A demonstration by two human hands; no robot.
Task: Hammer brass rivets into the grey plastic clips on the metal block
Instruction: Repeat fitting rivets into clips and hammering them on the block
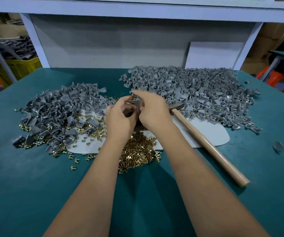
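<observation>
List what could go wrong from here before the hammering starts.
Both the left hand and right hand crowd the metal block, so fingers may get struck. Loose brass rivets could scatter. The hammer lies unheld at an angle and could be knocked.

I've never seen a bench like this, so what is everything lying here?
clips: two heaps, grey, one at left, a larger one at back right
rivets: many, brass, heaped near the front, more scattered left
hammer: one, wooden handle, lying at right
block: one, dark metal, mostly hidden under the hands
mat: one, white, under the block
table: one, teal
left hand: over the block
right hand: over the block, holding a clip
</observation>
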